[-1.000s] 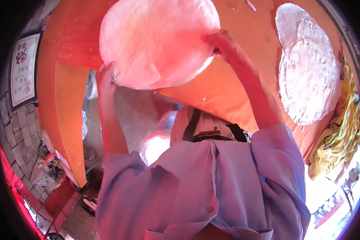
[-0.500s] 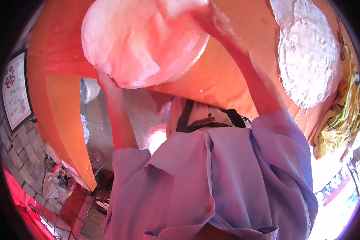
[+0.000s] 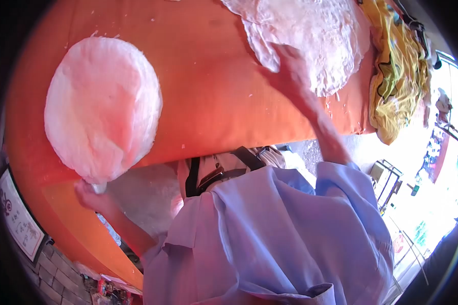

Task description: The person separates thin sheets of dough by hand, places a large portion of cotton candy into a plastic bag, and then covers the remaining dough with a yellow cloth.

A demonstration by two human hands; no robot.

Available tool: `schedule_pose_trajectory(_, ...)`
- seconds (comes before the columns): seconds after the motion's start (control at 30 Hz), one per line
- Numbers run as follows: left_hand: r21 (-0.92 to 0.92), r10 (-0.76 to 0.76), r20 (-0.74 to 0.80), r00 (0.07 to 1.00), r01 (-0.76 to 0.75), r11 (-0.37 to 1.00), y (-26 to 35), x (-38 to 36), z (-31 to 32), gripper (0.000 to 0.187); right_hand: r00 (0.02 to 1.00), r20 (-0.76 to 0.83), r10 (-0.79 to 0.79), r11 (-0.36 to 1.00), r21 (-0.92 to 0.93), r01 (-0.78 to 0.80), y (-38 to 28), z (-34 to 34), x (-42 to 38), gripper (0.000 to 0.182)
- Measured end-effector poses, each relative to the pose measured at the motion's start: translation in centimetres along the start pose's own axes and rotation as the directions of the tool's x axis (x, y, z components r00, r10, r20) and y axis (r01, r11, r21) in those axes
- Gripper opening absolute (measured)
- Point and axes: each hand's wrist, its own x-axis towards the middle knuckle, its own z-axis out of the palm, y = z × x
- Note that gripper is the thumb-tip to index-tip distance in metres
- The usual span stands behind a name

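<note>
A thick round stack of soft white sheets [image 3: 104,109] lies on the orange-covered table [image 3: 203,96] to my left. My left hand [image 3: 90,197] is just below the stack's near edge, by the table's edge, its fingers largely hidden and blurred. Farther right is a second pile of thin white sheets [image 3: 315,38], wrinkled and ragged at the rim. My right hand [image 3: 286,71] reaches over the near left edge of that pile, thumb and fingers apart, overlapping a loose flap there.
A crumpled yellow cloth [image 3: 397,71] lies at the table's right end. White crumbs dot the orange cover. At lower left, a framed sheet with writing [image 3: 20,216] stands near a brick surface [image 3: 53,274]. Beyond the right end is a bright area with a metal frame [image 3: 384,180].
My right hand has left the round stack and moved to the wrinkled pile on the right. My left hand has dropped from the stack's rim. The view has turned toward the right.
</note>
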Motion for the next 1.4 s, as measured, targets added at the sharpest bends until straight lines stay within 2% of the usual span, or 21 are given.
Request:
schedule_pose_trajectory(0.03, -0.029, 0.078, -0.121, 0.990, -0.083, 0.996, 0.6, -0.6, 0.2, 0.023, 0.995, 0.078, 0.063, 0.984, -0.169, -0.049, 3.3, -1.3, -1.6, 0.065)
schedule_pose_trajectory(0.07, 0.015, 0.143, -0.112, 0.983, -0.143, 0.990, 2.9, -2.2, 2.1, 0.020, 0.978, 0.125, 0.168, 0.948, -0.292, -0.125, 5.3, -2.4, -3.2, 0.069)
schedule_pose_trajectory(0.13, 0.097, 0.279, -0.090, 0.956, -0.271, 0.958, 9.3, -7.2, 7.7, 0.013, 0.988, 0.152, 0.024, 0.965, -0.263, 0.017, 7.7, -3.6, -4.5, 0.063)
schedule_pose_trajectory(0.23, 0.043, 0.312, 0.151, 0.938, -0.322, 0.946, 10.1, -11.4, 12.9, 0.011, 0.979, 0.203, -0.010, 0.967, -0.249, 0.061, 8.0, -4.6, -4.1, 0.047)
schedule_pose_trajectory(0.3, -0.013, 0.089, 0.373, 0.924, -0.091, 0.996, 11.0, -15.8, 17.0, 0.011, 0.979, 0.201, -0.023, 0.968, -0.240, 0.072, 8.2, -4.7, -3.9, 0.042)
schedule_pose_trajectory(0.37, -0.142, -0.070, 0.647, 0.759, 0.210, 0.967, 9.6, -19.7, 20.5, 0.018, 0.986, 0.158, -0.053, 0.973, -0.212, 0.086, 8.8, -4.5, -3.8, 0.039)
schedule_pose_trajectory(0.4, -0.096, -0.119, 0.738, 0.664, 0.278, 0.956, 9.3, -21.6, 22.3, 0.021, 0.984, 0.103, -0.146, 0.957, -0.235, 0.167, 9.4, -4.0, -3.9, 0.031)
schedule_pose_trajectory(0.43, -0.039, -0.166, 0.816, 0.553, 0.339, 0.940, 9.0, -23.2, 23.9, 0.024, 0.986, 0.089, -0.141, 0.958, -0.238, 0.159, 10.0, -3.9, -3.8, 0.031)
schedule_pose_trajectory(0.5, -0.040, -0.157, 0.870, 0.468, 0.384, 0.923, 7.9, -26.0, 26.9, 0.021, 0.989, 0.058, -0.135, 0.958, -0.245, 0.145, 11.3, -3.9, -3.0, 0.030)
schedule_pose_trajectory(0.57, 0.055, -0.269, 0.898, 0.347, 0.519, 0.853, 8.4, -27.8, 29.5, 0.020, 0.995, -0.008, -0.099, 0.967, -0.236, 0.094, 12.1, -5.4, -1.7, 0.034)
schedule_pose_trajectory(0.7, 0.210, -0.403, 0.897, 0.183, 0.626, 0.751, 8.1, -30.0, 34.2, 0.019, 0.957, 0.102, -0.270, 0.946, -0.155, 0.284, 12.5, -5.2, -3.0, 0.043)
schedule_pose_trajectory(0.83, 0.183, -0.368, 0.906, 0.211, 0.588, 0.788, 8.7, -31.7, 37.6, 0.020, 0.975, 0.040, -0.218, 0.971, -0.097, 0.221, 15.6, -6.4, -1.6, 0.018)
schedule_pose_trajectory(0.87, 0.199, -0.387, 0.900, 0.200, 0.601, 0.774, 8.8, -31.9, 38.1, 0.021, 0.989, -0.024, -0.145, 0.984, -0.107, 0.141, 14.7, -8.7, 0.0, 0.011)
schedule_pose_trajectory(0.9, 0.212, -0.402, 0.896, 0.190, 0.612, 0.762, 8.9, -32.0, 38.8, 0.021, 0.985, -0.058, -0.160, 0.982, -0.113, 0.153, 15.8, -10.7, 1.8, 0.013)
schedule_pose_trajectory(0.97, 0.241, -0.433, 0.885, 0.171, 0.627, 0.740, 9.1, -32.1, 39.8, 0.022, 0.908, -0.312, -0.279, 0.925, -0.343, 0.166, 14.1, -17.1, 5.5, 0.008)
schedule_pose_trajectory(1.07, 0.259, -0.448, 0.878, 0.171, 0.615, 0.744, 9.0, -32.0, 41.2, 0.024, 0.897, -0.402, -0.183, 0.939, -0.341, 0.039, 12.4, -21.2, 5.6, 0.025)
schedule_pose_trajectory(1.17, 0.222, -0.413, 0.886, 0.213, 0.586, 0.779, 7.8, -31.0, 43.3, 0.026, 0.928, -0.229, -0.294, 0.926, -0.310, 0.217, 10.4, -18.4, 4.4, 0.025)
schedule_pose_trajectory(1.23, 0.177, -0.387, 0.891, 0.235, 0.607, 0.775, 8.6, -30.2, 44.7, 0.029, 0.980, -0.095, -0.176, 0.978, -0.133, 0.163, 12.1, -12.8, 2.7, 0.015)
schedule_pose_trajectory(1.3, 0.181, -0.393, 0.912, 0.118, 0.745, 0.642, 9.2, -29.8, 45.3, 0.040, 0.990, 0.071, -0.119, 0.990, -0.065, 0.124, 13.0, -8.9, 1.6, 0.006)
schedule_pose_trajectory(1.37, 0.146, -0.396, 0.917, 0.056, 0.876, 0.460, 10.6, -30.4, 45.5, 0.045, 0.987, 0.060, -0.148, 0.989, -0.020, 0.150, 11.7, -7.4, 0.6, 0.005)
schedule_pose_trajectory(1.4, 0.095, -0.302, 0.953, 0.035, 0.910, 0.405, 11.8, -30.7, 45.0, 0.050, 0.978, 0.067, -0.197, 0.980, 0.016, 0.197, 10.3, -7.3, 0.4, 0.003)
